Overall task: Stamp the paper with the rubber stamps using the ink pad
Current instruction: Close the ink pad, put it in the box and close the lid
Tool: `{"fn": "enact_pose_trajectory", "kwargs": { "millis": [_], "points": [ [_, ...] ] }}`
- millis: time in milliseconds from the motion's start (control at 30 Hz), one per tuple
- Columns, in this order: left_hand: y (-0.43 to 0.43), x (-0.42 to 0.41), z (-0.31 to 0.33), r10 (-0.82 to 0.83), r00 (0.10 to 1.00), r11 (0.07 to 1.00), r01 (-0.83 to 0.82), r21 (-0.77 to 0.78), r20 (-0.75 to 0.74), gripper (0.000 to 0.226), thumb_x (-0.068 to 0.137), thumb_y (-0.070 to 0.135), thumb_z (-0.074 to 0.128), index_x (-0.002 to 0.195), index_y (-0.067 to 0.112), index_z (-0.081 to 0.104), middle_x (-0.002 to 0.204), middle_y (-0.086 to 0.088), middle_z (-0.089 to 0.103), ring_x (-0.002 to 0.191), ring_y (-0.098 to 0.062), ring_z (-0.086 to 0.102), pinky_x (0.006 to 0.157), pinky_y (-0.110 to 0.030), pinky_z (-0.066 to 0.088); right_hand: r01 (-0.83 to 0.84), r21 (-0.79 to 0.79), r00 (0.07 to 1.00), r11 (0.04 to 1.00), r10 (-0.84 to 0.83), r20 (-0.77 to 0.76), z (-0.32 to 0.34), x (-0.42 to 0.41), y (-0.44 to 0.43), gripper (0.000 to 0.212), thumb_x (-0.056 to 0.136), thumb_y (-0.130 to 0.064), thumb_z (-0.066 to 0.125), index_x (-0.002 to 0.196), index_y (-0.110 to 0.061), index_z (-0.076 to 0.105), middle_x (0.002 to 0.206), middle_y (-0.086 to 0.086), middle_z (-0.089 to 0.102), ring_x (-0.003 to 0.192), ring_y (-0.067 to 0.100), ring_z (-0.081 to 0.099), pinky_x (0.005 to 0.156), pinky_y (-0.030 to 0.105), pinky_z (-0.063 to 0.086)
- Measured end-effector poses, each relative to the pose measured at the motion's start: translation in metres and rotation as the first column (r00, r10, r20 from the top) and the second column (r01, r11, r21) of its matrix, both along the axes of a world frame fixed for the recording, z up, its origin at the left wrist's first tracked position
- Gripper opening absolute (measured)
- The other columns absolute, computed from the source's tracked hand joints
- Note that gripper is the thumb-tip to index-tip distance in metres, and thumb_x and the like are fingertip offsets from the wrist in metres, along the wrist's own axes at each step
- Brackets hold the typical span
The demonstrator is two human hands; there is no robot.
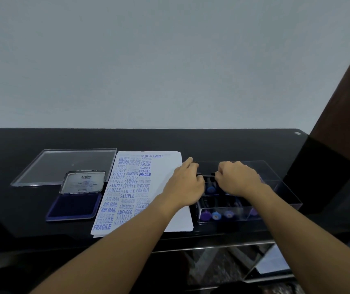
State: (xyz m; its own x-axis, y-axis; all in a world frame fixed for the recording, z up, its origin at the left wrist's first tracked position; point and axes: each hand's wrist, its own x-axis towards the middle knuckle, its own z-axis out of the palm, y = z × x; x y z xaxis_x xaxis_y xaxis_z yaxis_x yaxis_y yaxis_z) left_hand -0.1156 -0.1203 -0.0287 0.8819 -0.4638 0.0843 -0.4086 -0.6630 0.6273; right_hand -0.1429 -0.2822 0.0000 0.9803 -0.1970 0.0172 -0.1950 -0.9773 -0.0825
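A white sheet of paper (165,187) covered on its left half with blue stamped words lies in the middle of the black table. Left of it the ink pad (74,205) lies open, its metal lid (83,182) standing up behind the blue pad. To the right stands a clear plastic box (284,194) holding several rubber stamps (215,215) with blue and purple handles. Both hands reach into the box's back left part. My left hand (185,183) and my right hand (236,180) have curled fingers on a dark stamp between them; the grip itself is hidden.
A clear plastic lid (49,166) lies flat behind the ink pad at the left. The table's front edge (191,240) runs below the paper, with a glass shelf underneath. A brown panel (343,98) rises at the right.
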Motion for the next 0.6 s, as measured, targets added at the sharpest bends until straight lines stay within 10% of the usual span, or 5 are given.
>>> {"fn": "enact_pose_trajectory", "kwargs": {
  "millis": [600],
  "points": [
    [0.160,0.003,0.062,0.221,0.975,0.963,-0.220,-0.156,-0.009,0.044,0.102,0.028,0.047,0.145,0.021,0.046,0.150,0.006,0.046,0.135,-0.014,0.044,0.104,-0.028,0.035,-0.122,0.492,0.962,0.862,-0.019,0.272,0.036,-0.005,0.072,0.014,0.097,-0.021,0.050,0.094,-0.020,0.063,0.090,-0.006,0.066,0.083,0.008,0.059,0.060,0.022,0.043]
  ]
}}
